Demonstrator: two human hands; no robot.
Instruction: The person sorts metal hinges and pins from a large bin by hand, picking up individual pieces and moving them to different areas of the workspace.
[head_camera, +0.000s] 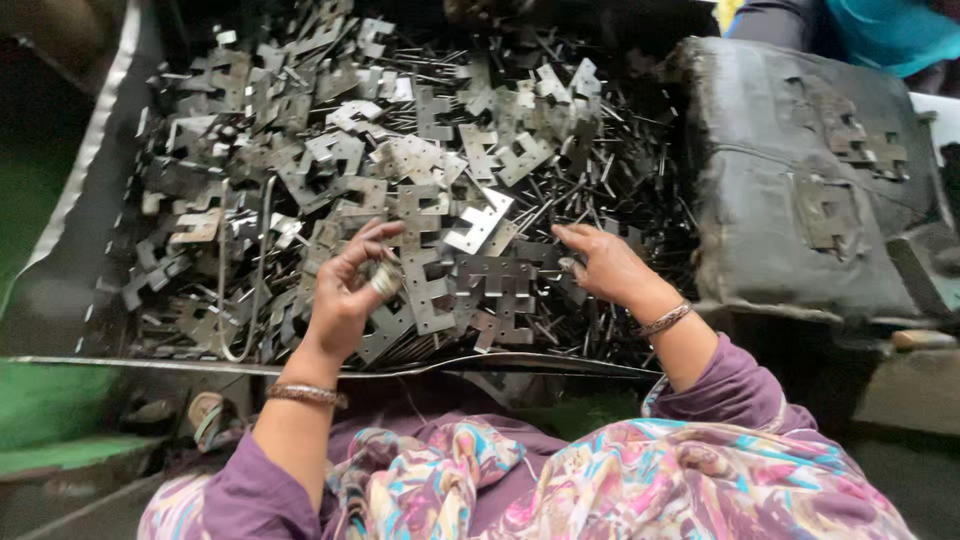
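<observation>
Left hand pinching a small metal piece, right hand spread on grey hinge plates, dark tray

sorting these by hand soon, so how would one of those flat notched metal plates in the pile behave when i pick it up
Probably stiff: the metal plates lie flat and unbent. Likely light, being thin sheet. It may snag, since notched edges interlock with neighbours and thin pins near the right hand.

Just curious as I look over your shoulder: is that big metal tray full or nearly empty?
Full. The tray is heaped with flat metal plates and thin pins that hide its bottom; both hands rest on the pile.
</observation>
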